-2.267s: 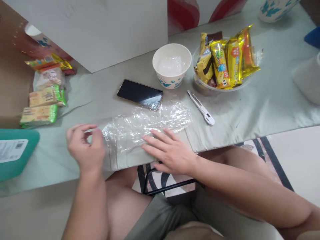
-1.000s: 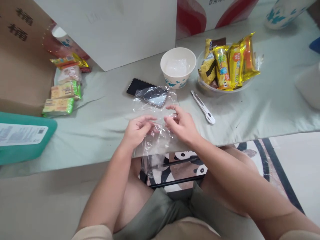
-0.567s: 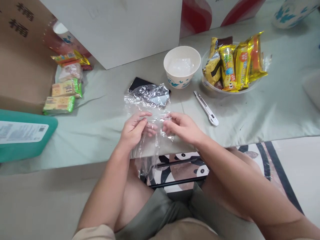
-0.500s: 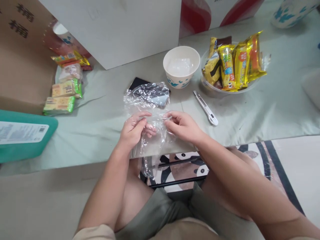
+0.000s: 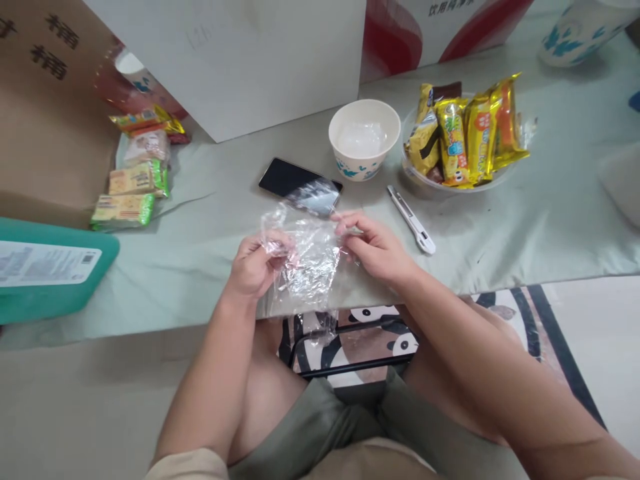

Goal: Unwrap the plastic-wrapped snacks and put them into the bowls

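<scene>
A crumpled clear plastic bag point(image 5: 313, 267) stretches between my two hands above the table's front edge, its lower end hanging over it. My left hand point(image 5: 257, 263) is closed on the bag's left side. At the bag's right side, my right hand point(image 5: 373, 248) pinches it with thumb and fingers. Just beyond the bag lies a black phone point(image 5: 285, 180), its right end seen partly through the plastic. A paper bowl point(image 5: 364, 167) with blue leaf prints and something clear inside stands behind the phone. Right of my right hand rests a white utility knife point(image 5: 411, 220).
A clear bowl point(image 5: 407, 175) of yellow-wrapped snacks sits at the back right. Several packaged snacks point(image 5: 123, 210) line the left, near a cardboard box point(image 5: 45, 133) and a green container point(image 5: 105, 257). A large white box point(image 5: 240, 67) stands behind. Another printed paper container point(image 5: 570, 40) is far right.
The plastic bag has been drawn back toward me and bunched, uncovering most of the phone. My left hand has moved slightly left and closed around the plastic.
</scene>
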Action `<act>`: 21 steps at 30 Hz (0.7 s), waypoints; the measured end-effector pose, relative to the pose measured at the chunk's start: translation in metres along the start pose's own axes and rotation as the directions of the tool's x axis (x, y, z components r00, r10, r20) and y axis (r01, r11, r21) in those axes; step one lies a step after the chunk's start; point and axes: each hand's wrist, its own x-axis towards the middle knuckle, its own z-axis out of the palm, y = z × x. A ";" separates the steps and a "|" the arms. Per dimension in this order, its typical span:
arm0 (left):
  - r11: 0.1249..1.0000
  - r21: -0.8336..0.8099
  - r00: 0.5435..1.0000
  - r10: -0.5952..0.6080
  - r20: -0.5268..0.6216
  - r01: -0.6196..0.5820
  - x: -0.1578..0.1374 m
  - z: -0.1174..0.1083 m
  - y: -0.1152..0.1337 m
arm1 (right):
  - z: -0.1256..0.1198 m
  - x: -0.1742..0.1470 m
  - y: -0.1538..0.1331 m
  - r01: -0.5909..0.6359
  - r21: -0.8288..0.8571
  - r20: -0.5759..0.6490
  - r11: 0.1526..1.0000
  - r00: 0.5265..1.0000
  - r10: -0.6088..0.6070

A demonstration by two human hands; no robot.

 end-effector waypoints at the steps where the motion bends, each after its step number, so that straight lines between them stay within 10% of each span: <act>1: 1.000 -0.001 0.998 -0.021 0.052 0.021 0.000 0.000 0.000 | -0.001 0.000 0.000 0.016 -0.026 -0.007 1.000 1.000 -0.017; 8: 0.987 0.157 0.967 -0.009 0.256 -0.032 0.001 -0.007 -0.007 | 0.001 0.001 0.000 0.021 -0.008 -0.120 1.000 0.992 -0.022; 21: 0.919 0.366 0.985 0.100 0.142 -0.146 0.001 -0.016 -0.003 | 0.001 0.004 0.001 -0.087 0.029 -0.063 0.996 0.994 0.088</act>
